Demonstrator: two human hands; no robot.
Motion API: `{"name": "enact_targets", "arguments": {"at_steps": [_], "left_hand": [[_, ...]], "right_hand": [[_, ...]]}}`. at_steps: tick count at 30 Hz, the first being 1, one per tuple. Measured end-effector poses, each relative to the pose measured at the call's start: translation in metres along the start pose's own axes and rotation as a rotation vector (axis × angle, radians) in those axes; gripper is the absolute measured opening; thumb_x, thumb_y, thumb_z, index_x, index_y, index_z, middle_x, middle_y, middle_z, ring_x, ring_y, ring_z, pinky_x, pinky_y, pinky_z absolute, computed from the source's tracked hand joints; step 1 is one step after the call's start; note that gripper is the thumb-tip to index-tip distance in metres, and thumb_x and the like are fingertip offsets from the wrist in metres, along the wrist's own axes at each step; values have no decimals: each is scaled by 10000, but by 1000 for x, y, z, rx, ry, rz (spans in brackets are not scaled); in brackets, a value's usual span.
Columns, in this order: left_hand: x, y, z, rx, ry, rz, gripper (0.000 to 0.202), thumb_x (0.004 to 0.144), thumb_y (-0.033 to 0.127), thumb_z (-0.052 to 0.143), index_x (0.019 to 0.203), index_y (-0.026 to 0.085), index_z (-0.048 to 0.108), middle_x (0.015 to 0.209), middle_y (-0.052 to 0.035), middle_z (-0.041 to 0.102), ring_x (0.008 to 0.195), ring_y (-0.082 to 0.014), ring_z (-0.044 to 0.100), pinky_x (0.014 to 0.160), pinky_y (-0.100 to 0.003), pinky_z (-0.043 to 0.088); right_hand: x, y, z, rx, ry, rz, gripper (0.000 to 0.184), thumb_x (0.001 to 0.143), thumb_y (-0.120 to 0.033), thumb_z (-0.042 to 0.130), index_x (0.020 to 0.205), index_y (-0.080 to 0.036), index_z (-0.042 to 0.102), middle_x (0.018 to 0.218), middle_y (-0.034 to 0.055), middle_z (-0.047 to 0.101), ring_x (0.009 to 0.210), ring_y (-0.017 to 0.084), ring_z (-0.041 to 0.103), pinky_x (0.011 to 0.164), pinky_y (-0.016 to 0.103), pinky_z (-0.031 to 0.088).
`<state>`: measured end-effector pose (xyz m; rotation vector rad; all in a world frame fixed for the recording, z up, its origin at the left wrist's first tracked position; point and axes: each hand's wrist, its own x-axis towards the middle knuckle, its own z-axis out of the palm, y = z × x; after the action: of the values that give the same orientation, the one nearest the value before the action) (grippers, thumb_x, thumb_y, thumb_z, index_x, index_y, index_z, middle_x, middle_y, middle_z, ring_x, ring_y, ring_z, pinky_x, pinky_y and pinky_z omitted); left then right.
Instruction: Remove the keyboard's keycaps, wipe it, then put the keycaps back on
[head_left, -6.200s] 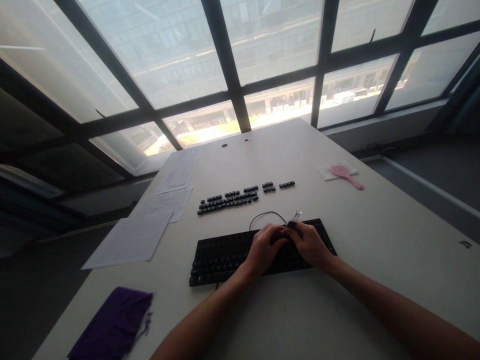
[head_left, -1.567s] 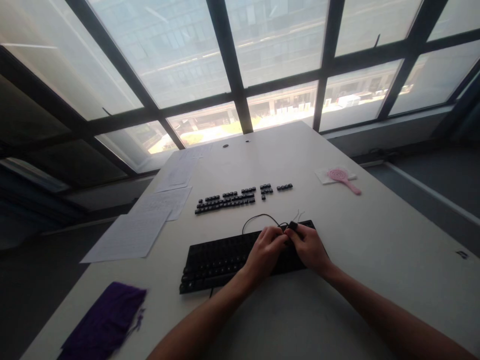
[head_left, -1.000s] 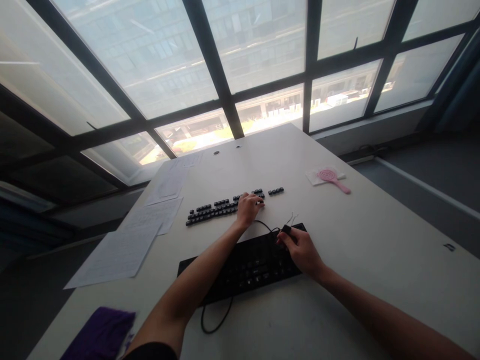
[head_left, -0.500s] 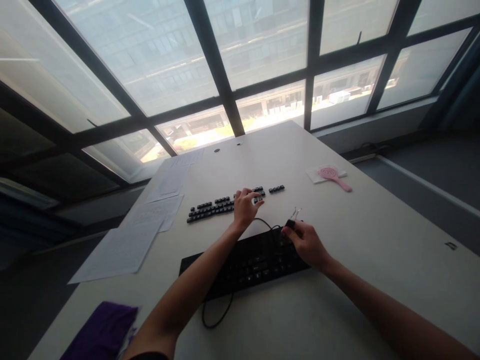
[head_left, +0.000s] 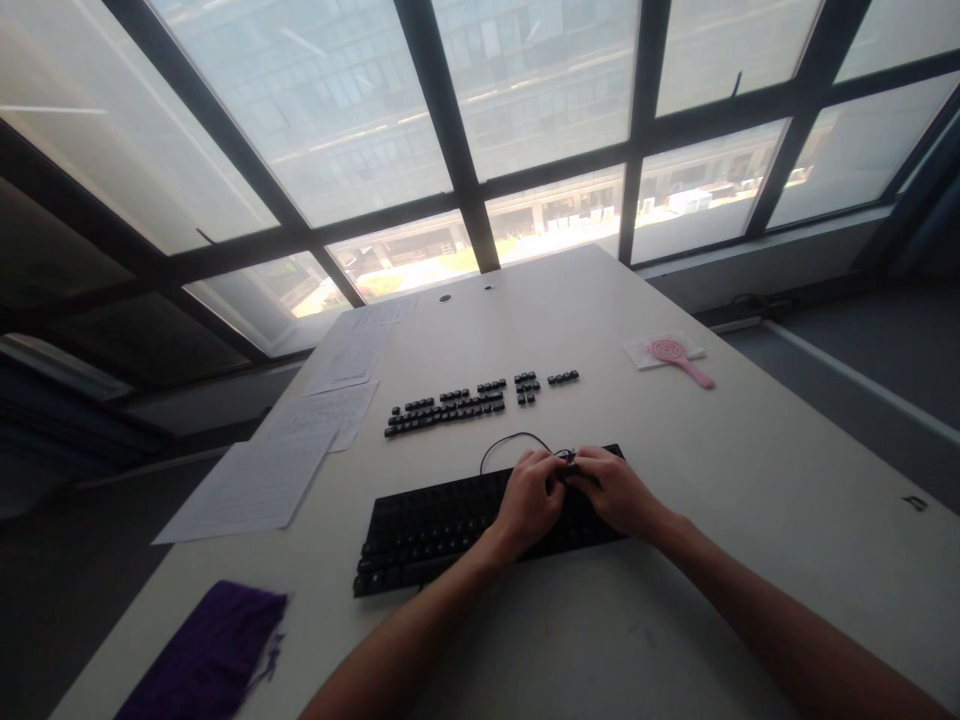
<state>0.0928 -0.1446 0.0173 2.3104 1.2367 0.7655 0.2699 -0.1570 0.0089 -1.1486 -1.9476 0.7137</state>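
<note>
The keyboard (head_left: pixel 431 525) is black and long, and it lies on the white table (head_left: pixel 750 480), toward the near edge, a little slanted, with its right end farther from this edge than its left end. Caps are visible on its near rows at the left; its far part looks dark and rather flat. A thin black cable (head_left: pixel 517 434) makes a loop behind it.

Both hands are above the right part of the keyboard, with the wrists low and the forearms coming from the near edge. The left hand (head_left: pixel 534 492) is curled, with its fingers bent close together and the thumb folded below; I cannot tell if they pinch something. The right hand (head_left: pixel 611 490) meets it at the fingertips, and its bent fingers and thumb pinch a small dark piece (head_left: pixel 571 469), mostly hidden.

Between the keyboard and the far edge, loose keycaps (head_left: pixel 450 406) stand in rows and small groups. Papers (head_left: pixel 247 490) lie along the left edge, and a purple bag (head_left: pixel 206 650) lies toward the near left corner. Near the right edge, a pink brush (head_left: pixel 667 350) rests partly on a white sheet (head_left: pixel 636 353).
</note>
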Motion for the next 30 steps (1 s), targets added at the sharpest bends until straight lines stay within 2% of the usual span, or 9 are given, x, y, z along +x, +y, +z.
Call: {"name": "enact_targets", "arguments": {"at_steps": [4,9,13,16,20,23,27,30], "left_hand": [[-2,2,-3,13,-47,37,147,748,103,665,835,222,668,959,-61,654,935,-247,558,859,-390,472],[-3,-3,3,-32,-48,26,91,791,161,722,841,230,691,959,-51,659,932,-241,565,850,-386,469],[-1,-5,3,-112,-45,37,90,836,189,713,917,226,708,940,-49,664,947,-230,571,873,-367,467],[-2,-4,2,-168,-12,39,129,865,194,691,990,225,697,976,-48,664,975,-223,580,895,-357,471],[-6,-4,2,-203,88,7,153,862,180,693,1003,227,660,988,-40,664,968,-214,603,896,-345,490],[-9,-4,4,-209,88,35,161,900,196,644,1052,248,637,1013,-41,650,956,-204,616,883,-333,511],[-11,-5,8,-173,67,155,220,995,223,477,1151,243,631,1111,-81,612,994,-191,620,875,-315,528],[-13,-4,9,-148,43,164,252,1017,256,432,1145,238,648,1080,-81,622,980,-189,622,856,-315,539]], "right_hand": [[-3,-2,7,-67,35,-59,246,952,-200,488,787,-202,671,813,67,641,787,213,560,741,324,425],[-3,0,11,82,122,60,208,912,-189,514,780,-190,674,798,59,681,732,205,593,689,304,425],[-2,1,7,133,183,155,211,899,-221,536,736,-184,665,724,33,673,684,198,578,647,291,410],[-1,-2,7,141,233,171,235,913,-275,551,721,-184,652,704,29,664,681,197,574,640,288,411],[-1,-6,9,155,256,189,253,947,-341,534,830,-182,691,783,46,705,732,211,618,678,300,439],[0,-6,9,208,236,232,262,944,-364,543,857,-178,706,789,48,725,737,221,644,680,304,459],[0,-5,7,202,260,231,278,928,-372,567,776,-175,691,760,44,712,731,217,630,671,299,457],[-1,-5,6,201,255,242,292,926,-375,561,746,-177,679,713,35,692,688,203,607,639,287,444]]}}
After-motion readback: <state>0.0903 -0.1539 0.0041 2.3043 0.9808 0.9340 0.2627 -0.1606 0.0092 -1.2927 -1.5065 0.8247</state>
